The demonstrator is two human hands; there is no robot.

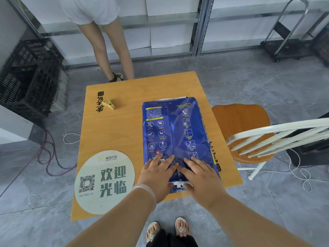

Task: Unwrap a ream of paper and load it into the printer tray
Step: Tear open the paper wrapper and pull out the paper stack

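Note:
A ream of paper (175, 132) in a dark blue wrapper with white icons and a centre seam lies flat on the right half of the orange wooden table (117, 129). My left hand (157, 172) and my right hand (200, 175) both rest on the ream's near end, fingers spread over the top and thumbs curled under the near edge, where a bit of white fold shows. The two hands almost touch at the seam. The wrapper looks closed along its length. No printer is in view.
A yellow clothes peg (109, 104) lies at the table's far left. A round white sign with a QR code (105, 181) covers the near left. A wooden chair (249, 134) stands right of the table. Another person's legs (114, 50) stand beyond the table. Black crates (30, 77) and cables sit left.

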